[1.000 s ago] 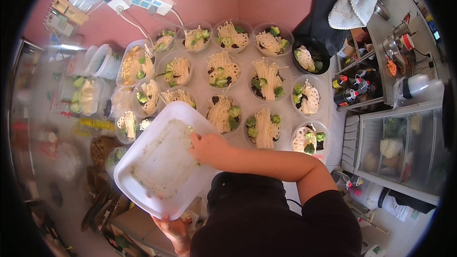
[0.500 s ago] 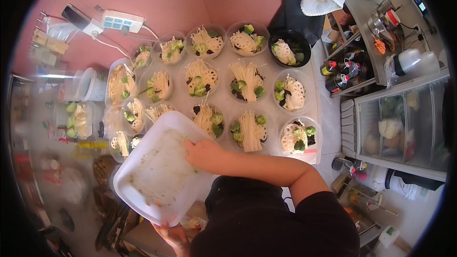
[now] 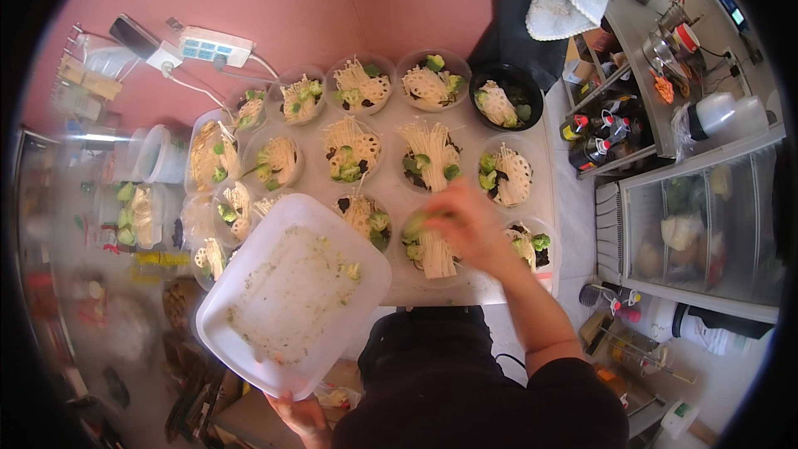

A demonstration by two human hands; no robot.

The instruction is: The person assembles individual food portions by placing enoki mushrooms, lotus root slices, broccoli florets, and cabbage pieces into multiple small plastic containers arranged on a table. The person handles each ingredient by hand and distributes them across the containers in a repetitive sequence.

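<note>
A large white tray (image 3: 293, 303), nearly emptied and flecked with green scraps, is held at its near edge by the left hand (image 3: 301, 414), the grip closed on the rim. The right hand (image 3: 465, 224) is blurred above a clear bowl (image 3: 430, 248) of noodles and broccoli at the near right of the counter (image 3: 465, 287); its grip cannot be told.

The right hand (image 3: 467, 226) is motion-blurred, hiding part of the bowl (image 3: 432, 248) beneath it.
</note>
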